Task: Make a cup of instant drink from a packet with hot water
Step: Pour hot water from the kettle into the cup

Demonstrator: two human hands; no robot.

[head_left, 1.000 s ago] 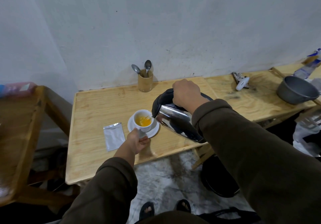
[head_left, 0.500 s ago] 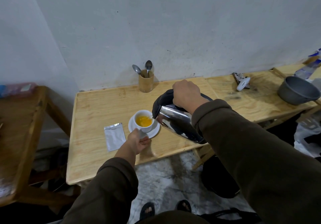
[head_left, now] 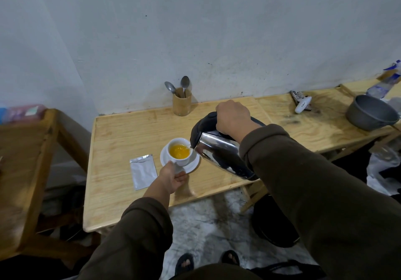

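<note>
A white cup point(head_left: 181, 160) holding orange liquid stands on a white saucer point(head_left: 194, 165) on the wooden table point(head_left: 121, 132). My right hand point(head_left: 233, 115) grips the black handle of a steel kettle point(head_left: 219, 152), tilted with its spout at the cup's right rim. My left hand point(head_left: 173, 176) holds the saucer's near edge by the cup's handle. A silver packet point(head_left: 143, 171) lies flat just left of the saucer.
A wooden holder with two spoons point(head_left: 181, 103) stands at the back by the wall. To the right are a white tool point(head_left: 302, 104) and a grey pot point(head_left: 370, 112). A second wooden table point(head_left: 26, 149) sits at the left. A black kettle base point(head_left: 274, 223) lies on the floor.
The orange liquid in the cup has risen a little. Both hands and the kettle hold nearly the same pose.
</note>
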